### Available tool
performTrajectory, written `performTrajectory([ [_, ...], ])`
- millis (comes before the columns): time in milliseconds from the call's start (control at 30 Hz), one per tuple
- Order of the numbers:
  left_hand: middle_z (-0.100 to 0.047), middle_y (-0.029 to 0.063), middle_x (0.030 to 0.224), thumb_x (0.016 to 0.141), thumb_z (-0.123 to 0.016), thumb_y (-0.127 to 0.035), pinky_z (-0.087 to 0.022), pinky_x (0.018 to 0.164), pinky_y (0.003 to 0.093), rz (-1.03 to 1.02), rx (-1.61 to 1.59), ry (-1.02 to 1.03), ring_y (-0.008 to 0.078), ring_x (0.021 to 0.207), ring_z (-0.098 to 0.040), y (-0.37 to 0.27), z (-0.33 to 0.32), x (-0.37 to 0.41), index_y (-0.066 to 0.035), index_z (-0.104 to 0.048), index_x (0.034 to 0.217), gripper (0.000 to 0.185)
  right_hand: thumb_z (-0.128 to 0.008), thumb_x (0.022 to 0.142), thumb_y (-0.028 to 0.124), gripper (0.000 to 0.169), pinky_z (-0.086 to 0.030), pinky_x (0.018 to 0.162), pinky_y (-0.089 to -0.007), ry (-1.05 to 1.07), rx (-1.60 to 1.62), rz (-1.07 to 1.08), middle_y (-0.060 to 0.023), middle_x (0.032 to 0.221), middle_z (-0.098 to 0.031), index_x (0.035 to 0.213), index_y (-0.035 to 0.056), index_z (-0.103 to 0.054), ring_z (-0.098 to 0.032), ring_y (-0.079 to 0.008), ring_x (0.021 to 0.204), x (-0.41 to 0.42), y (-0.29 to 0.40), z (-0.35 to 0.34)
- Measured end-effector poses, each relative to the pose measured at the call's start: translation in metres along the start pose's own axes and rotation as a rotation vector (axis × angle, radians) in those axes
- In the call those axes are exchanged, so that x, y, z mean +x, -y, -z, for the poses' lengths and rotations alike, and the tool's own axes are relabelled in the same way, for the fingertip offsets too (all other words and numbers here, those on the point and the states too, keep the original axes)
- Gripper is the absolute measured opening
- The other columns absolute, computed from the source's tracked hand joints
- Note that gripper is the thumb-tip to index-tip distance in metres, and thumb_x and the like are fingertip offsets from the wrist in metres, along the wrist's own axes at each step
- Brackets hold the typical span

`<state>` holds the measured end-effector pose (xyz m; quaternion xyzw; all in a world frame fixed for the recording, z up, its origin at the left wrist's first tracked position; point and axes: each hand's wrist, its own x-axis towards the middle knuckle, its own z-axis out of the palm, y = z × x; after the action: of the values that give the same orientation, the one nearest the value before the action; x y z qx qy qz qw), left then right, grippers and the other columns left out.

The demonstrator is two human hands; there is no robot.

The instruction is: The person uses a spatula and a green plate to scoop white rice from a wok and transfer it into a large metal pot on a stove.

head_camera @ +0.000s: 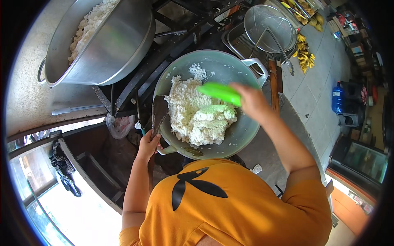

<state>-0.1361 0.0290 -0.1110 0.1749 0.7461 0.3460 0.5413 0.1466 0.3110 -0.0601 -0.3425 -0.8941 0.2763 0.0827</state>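
A large metal wok (246, 129) holds a mound of cooked white rice (197, 113), with loose grains scattered up its wall. My right hand (251, 100) grips a bright green plastic implement (219, 93), slightly blurred, over the right part of the rice; its exact kind cannot be told. My left hand (149, 144) is closed around the handle of a dark wooden paddle (159, 112) at the wok's left rim, close to the lower loop handle. The paddle's blade rests against the wok's inner left side, touching the rice. A dark leaf (194, 151) lies near the wok's front edge.
A big tilted metal pot (123, 46) with more rice stands at upper left, beside a black metal stove frame (132, 89). Behind the wok at right are a wire strainer (269, 29) and a wooden handle (273, 86). A plastic bag (120, 126) hangs at left.
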Motion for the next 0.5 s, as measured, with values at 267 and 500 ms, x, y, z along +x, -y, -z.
performTrajectory([
  [267,-0.052,0.0012,0.06,0.095,-0.043,-0.024,-0.037,0.038,0.0212,0.022,-0.07,0.0,0.0133,0.049,-0.057,-0.001,0.001,0.0,-0.004,-0.05,0.11,0.026,-0.05,0.074,0.001,0.052,-0.047,0.081,-0.0407,0.228,0.025,-0.501,-0.0204,0.106,-0.06,0.126,0.0098,-0.047,-0.06,-0.0326,0.096,0.012,-0.056,-0.004],
  [500,-0.052,0.0011,0.06,0.095,-0.044,-0.024,-0.037,0.039,0.0214,0.023,-0.058,0.047,0.015,0.05,-0.058,-0.016,0.001,-0.002,-0.005,-0.05,0.107,0.023,-0.047,0.068,-0.001,0.057,-0.044,0.079,-0.0293,-0.091,0.934,-0.85,-0.0101,0.105,-0.059,0.125,0.0037,-0.047,-0.056,-0.0195,0.091,-0.117,-0.037,-0.054],
])
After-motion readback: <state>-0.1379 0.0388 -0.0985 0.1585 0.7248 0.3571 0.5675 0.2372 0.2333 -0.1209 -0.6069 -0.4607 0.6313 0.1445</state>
